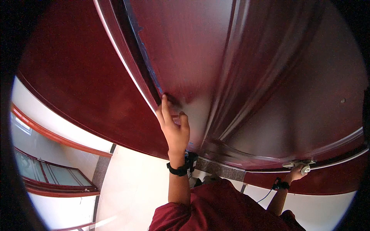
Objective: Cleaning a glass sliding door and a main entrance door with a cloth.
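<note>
In the middle of the head view, my left hand [175, 130] reaches up to the edge of a dark red door panel [190, 57], its index finger touching the surface beside the edge. A strip of blue film or residue [150, 69] runs along this edge, above the fingertip. Thumb and fingers are apart; whatever may lie behind them is hidden. At the lower right, my right hand [297, 172] is closed round a pale door handle [305, 169] near the door's lower rim in view.
A dark red panel [81, 75] lies left of the white-lined edge. Beyond it are a pale wall or floor [130, 184], a dark speckled stone strip [102, 170] and a red-framed glass window [57, 173]. A small round fitting [343, 100] sits on the door at right.
</note>
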`<state>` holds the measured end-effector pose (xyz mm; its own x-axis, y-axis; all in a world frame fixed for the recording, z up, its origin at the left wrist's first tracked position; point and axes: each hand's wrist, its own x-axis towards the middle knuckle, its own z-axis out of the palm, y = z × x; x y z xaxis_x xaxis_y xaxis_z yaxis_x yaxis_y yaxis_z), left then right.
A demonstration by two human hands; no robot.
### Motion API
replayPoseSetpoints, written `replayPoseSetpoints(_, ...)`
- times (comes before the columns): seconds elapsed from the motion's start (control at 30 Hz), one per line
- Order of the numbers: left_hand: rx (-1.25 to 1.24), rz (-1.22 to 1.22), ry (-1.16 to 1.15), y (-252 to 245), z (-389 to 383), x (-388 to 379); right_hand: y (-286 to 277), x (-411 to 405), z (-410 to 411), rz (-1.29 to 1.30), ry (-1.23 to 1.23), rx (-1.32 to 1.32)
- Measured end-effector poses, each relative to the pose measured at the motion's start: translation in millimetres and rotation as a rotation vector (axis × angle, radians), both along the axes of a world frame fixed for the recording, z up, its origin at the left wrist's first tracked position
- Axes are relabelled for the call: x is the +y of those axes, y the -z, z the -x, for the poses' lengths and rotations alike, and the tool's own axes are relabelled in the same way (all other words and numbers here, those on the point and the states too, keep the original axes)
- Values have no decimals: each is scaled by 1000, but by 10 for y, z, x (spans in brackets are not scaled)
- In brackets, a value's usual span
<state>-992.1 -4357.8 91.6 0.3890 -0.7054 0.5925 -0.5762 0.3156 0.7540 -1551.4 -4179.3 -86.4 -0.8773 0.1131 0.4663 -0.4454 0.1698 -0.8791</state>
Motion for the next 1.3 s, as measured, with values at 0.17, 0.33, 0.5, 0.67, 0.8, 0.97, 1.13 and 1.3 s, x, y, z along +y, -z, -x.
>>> replayPoseSetpoints(0.17,116,107,105,-60,105,-61,174,35,217,8,-55,56)
replayPoseSetpoints(0.33,185,107,66,-151,254,-147,100,-7,64,46,-14,6)
replayPoseSetpoints(0.5,-5,150,-42,-67,291,-243,24,-19,23,110,-68,12)
replayPoseSetpoints(0.67,-59,130,-63,5,251,-274,-94,-35,-82,16,33,2)
replayPoseSetpoints(0.8,-94,170,-67,92,233,-312,-14,-13,25,78,-23,-1)
replayPoseSetpoints(0.97,-45,192,-81,50,199,-239,7,14,22,-13,-72,-25)
replayPoseSetpoints(1.13,-127,236,-31,18,149,-164,-123,-66,-125,9,-10,2)
replayPoseSetpoints(1.3,-93,165,56,51,82,-62,-23,29,50,-118,46,-70)
